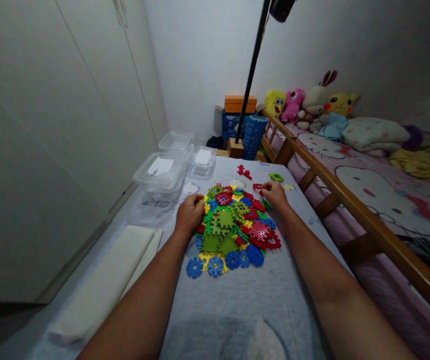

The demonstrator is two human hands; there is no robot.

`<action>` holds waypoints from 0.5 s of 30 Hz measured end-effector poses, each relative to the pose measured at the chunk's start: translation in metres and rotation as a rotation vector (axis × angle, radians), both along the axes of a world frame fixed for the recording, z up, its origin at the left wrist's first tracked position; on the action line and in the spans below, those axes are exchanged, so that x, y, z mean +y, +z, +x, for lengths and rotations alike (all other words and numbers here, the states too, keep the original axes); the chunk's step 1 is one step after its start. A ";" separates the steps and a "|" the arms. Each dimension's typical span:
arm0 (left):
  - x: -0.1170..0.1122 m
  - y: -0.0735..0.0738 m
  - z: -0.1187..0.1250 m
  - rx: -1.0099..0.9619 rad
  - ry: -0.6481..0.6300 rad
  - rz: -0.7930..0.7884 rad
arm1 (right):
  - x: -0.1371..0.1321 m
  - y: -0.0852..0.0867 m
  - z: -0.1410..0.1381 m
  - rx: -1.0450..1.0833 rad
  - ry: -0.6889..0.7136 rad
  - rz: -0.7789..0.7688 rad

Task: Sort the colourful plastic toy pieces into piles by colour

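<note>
Bare forearms [149, 292] flank a multicoloured plastic-piece heap [225, 219]; bumps could scatter it.
Left hand [190, 214] half-curled, grip unclear; right hand [275, 196] pinching a red plastic piece [257, 186].

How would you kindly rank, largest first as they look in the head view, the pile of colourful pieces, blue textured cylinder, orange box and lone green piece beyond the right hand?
1. Pile of colourful pieces
2. Blue textured cylinder
3. Orange box
4. Lone green piece
Cylinder and box stand farther away.
</note>
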State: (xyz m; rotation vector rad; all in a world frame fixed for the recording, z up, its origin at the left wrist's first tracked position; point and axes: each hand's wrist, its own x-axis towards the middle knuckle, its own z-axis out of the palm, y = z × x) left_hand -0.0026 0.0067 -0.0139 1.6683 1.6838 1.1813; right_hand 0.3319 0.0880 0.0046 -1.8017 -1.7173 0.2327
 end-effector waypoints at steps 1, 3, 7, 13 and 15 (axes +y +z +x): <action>0.000 0.000 0.000 -0.004 -0.002 -0.002 | 0.001 0.000 0.000 -0.004 -0.003 0.003; 0.001 -0.001 0.000 -0.010 -0.004 -0.007 | 0.003 0.000 -0.001 -0.012 -0.012 0.010; 0.000 0.000 0.000 -0.005 0.004 -0.003 | 0.006 0.001 -0.006 -0.040 -0.019 -0.029; -0.001 0.001 0.001 0.003 0.013 0.004 | 0.013 0.001 -0.007 -0.091 -0.130 -0.042; 0.000 0.001 0.000 0.004 0.011 0.005 | 0.017 0.000 -0.007 -0.127 -0.194 -0.041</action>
